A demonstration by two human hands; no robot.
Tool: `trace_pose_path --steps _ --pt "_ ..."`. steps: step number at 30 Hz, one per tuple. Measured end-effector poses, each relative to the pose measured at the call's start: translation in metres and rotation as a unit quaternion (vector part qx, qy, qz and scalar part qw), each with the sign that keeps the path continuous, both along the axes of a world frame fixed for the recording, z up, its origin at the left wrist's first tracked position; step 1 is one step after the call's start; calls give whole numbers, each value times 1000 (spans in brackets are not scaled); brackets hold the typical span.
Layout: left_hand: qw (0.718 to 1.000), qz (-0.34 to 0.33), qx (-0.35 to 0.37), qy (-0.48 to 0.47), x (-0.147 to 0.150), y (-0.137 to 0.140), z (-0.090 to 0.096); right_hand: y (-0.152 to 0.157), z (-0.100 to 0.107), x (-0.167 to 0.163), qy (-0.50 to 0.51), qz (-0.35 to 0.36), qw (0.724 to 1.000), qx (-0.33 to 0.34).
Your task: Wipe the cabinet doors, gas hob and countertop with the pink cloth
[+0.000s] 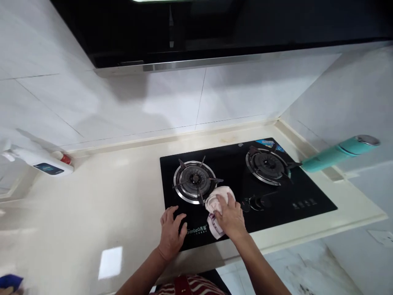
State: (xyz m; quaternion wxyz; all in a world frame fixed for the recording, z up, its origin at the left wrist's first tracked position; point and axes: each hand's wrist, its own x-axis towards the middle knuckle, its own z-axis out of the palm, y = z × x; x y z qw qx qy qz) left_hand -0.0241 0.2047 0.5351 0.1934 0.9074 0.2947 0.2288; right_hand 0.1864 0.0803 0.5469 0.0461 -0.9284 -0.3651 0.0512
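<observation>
A black glass gas cooktop (233, 168) is set into the pale countertop. My right hand (231, 217) presses a crumpled whitish cloth (218, 200) onto the glass, just right of and in front of the left burner (194, 180). One corner of the cloth, with a dark pattern, trails toward the front edge. My left hand (172, 231) rests at the cooktop's front left corner, fingers spread and holding nothing. The right burner (267, 165) and the control knobs (257, 203) lie beyond my right hand.
A teal bottle (334, 155) stands by the right wall. At the far left, a white spray bottle (50, 160) stands beside a small red-and-white container (64, 157). A black range hood (215, 32) hangs above. A blue thing (10, 281) shows at lower left.
</observation>
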Motion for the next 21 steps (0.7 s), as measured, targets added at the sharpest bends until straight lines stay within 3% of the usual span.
trace_pose_path --steps 6,14,18,21 --pt "998 36 26 52 7 -7 -15 23 6 64 18 3 999 -38" --pt "998 43 38 35 9 -8 -11 26 -5 165 54 112 992 -8" --pt "997 46 50 28 9 -10 -11 70 -4 209 78 245 966 27" --pt "997 50 55 30 8 -11 -12 117 -4 220 80 284 955 44"
